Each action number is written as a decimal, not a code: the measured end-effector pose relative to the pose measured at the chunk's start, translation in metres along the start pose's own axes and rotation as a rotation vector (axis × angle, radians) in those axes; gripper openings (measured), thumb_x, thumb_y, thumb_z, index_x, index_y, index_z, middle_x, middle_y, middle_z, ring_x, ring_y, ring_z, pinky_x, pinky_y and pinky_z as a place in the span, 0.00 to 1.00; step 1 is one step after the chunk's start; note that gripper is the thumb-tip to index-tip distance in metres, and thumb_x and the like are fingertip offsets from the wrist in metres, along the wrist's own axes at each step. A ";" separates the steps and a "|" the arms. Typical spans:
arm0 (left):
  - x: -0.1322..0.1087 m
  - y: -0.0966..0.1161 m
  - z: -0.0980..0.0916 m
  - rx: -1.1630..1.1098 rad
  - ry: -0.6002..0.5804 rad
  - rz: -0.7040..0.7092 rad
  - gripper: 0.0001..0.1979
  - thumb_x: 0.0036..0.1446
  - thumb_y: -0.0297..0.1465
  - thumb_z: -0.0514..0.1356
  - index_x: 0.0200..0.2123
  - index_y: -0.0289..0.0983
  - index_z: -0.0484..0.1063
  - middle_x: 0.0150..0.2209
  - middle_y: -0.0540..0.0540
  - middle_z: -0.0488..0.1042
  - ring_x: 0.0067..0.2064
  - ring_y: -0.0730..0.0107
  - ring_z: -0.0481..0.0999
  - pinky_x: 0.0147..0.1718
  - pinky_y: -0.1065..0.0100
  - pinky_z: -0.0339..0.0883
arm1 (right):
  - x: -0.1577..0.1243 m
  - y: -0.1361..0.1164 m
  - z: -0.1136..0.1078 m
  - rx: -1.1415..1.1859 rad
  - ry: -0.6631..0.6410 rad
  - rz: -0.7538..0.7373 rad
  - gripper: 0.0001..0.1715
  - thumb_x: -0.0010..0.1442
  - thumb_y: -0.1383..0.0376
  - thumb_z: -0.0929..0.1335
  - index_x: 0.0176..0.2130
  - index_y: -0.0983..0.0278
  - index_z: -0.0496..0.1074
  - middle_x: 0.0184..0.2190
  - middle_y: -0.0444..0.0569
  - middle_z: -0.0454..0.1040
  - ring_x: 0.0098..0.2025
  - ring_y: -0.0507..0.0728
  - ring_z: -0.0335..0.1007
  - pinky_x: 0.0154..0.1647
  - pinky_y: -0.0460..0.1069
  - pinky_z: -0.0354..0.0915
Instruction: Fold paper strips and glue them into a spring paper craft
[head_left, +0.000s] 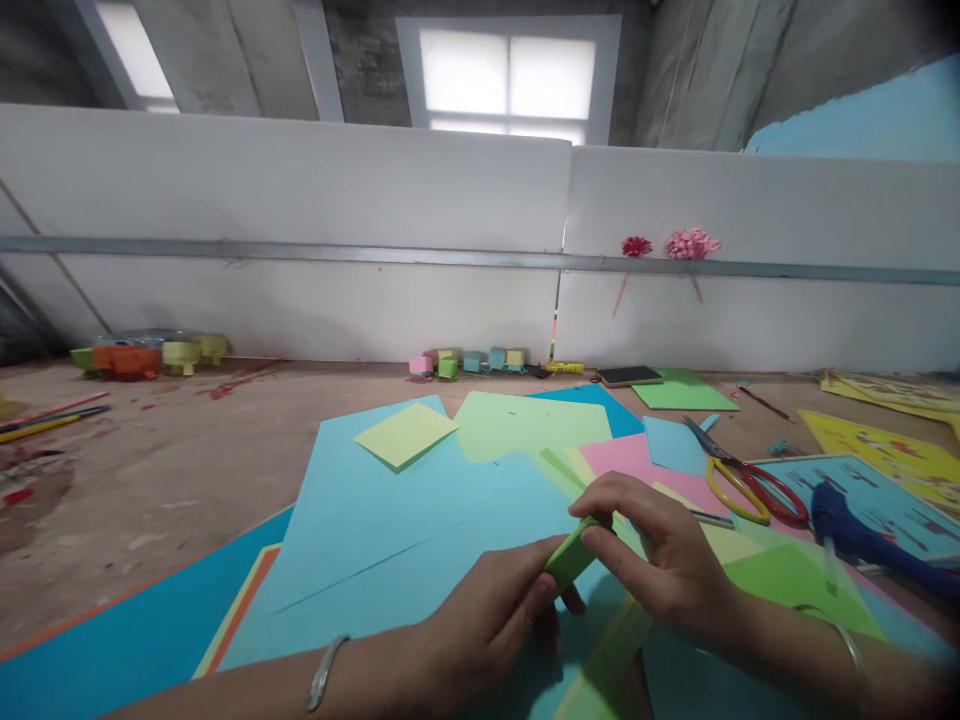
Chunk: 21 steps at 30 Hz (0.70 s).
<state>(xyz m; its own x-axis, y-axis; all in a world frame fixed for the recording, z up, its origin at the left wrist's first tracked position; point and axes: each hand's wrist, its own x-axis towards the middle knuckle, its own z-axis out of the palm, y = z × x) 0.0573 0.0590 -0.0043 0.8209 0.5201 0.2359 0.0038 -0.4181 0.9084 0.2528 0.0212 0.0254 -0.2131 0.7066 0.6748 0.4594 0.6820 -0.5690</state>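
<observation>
A small folded piece of green paper [570, 562] is held between both hands above light blue sheets of paper [375, 530]. My left hand [510, 605] grips its lower end between thumb and fingers. At the upper end, the thumb and index finger of my right hand [660, 550] pinch it. Scissors [750, 485] with one yellow and one red handle lie to the right of my right hand. Beside them rests a dark blue glue gun [862, 535]. A pale yellow-green square of paper [406, 436] lies ahead of my left hand.
Small paper cube shapes [472, 362] line the wall, with orange and yellow ones [127, 360] at the left. A black phone-like object [628, 376] overlaps a green sheet [686, 390]. Pencils [52, 422] lie far left. Printed yellow sheets [892, 455] are at right. Pink paper flowers [691, 243] hang on the rail.
</observation>
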 end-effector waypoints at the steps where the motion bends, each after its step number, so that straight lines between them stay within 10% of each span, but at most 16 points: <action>1: 0.000 0.000 0.000 0.001 0.003 -0.001 0.25 0.67 0.47 0.43 0.41 0.33 0.69 0.32 0.43 0.72 0.26 0.71 0.71 0.31 0.67 0.68 | 0.001 -0.001 -0.001 0.005 -0.005 0.009 0.05 0.61 0.70 0.66 0.38 0.62 0.72 0.29 0.45 0.70 0.31 0.52 0.68 0.32 0.47 0.67; 12: -0.001 0.006 -0.001 0.090 0.003 0.025 0.23 0.69 0.44 0.41 0.43 0.35 0.69 0.32 0.44 0.73 0.29 0.69 0.71 0.33 0.67 0.66 | 0.000 -0.004 -0.002 0.049 -0.057 0.106 0.05 0.61 0.69 0.64 0.33 0.63 0.69 0.27 0.44 0.69 0.29 0.51 0.66 0.30 0.46 0.65; 21: -0.002 0.009 -0.004 0.390 0.352 0.182 0.07 0.58 0.31 0.60 0.28 0.36 0.69 0.26 0.48 0.69 0.29 0.70 0.66 0.27 0.70 0.61 | -0.003 -0.008 0.003 0.023 -0.107 -0.035 0.06 0.61 0.73 0.64 0.34 0.63 0.68 0.29 0.46 0.70 0.31 0.52 0.65 0.31 0.47 0.63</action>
<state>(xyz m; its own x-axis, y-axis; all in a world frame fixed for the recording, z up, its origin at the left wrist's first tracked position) 0.0531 0.0572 0.0047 0.5881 0.6029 0.5391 0.1453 -0.7345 0.6629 0.2471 0.0142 0.0258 -0.3201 0.6973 0.6413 0.4302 0.7101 -0.5574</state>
